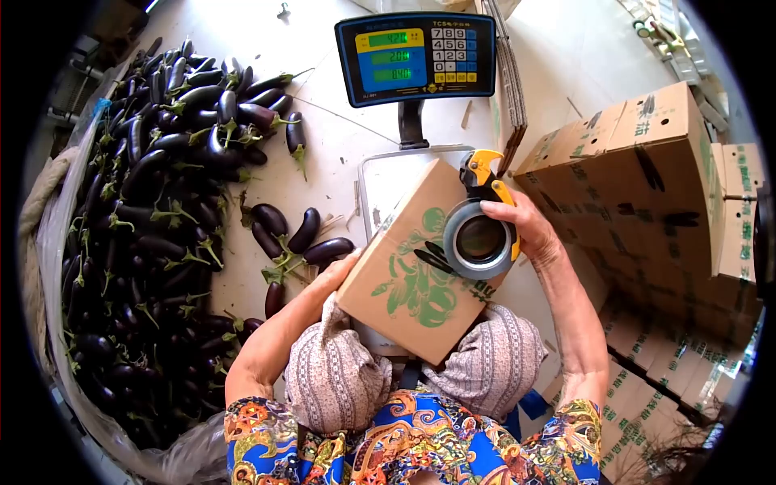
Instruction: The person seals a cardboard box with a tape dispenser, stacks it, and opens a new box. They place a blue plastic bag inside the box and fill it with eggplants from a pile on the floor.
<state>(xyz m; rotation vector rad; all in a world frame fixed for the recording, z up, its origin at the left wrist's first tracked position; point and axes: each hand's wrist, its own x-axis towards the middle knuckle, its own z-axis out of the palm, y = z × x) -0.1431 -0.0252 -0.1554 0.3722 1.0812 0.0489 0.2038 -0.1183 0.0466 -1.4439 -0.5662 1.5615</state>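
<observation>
A cardboard box [388,267] with green printed vegetables lies tilted across the scale, close over my knees. My left hand [338,273] grips its left edge, the fingers partly hidden behind the side. In my right hand [529,225] is a tape dispenser [489,171] with a yellow-and-black handle and a wide roll of tape, held over the upper right of the box. Beneath the box, part of the scale's metal platform [373,182] shows. Its display [416,61] stands upright beyond, with green digits lit.
A large heap of eggplants [153,226] fills the left side on plastic sheeting [61,242]. Several loose eggplants [303,232] lie between heap and scale. At the right stand stacked cartons [638,178], with flattened cardboard [508,89] beside the display.
</observation>
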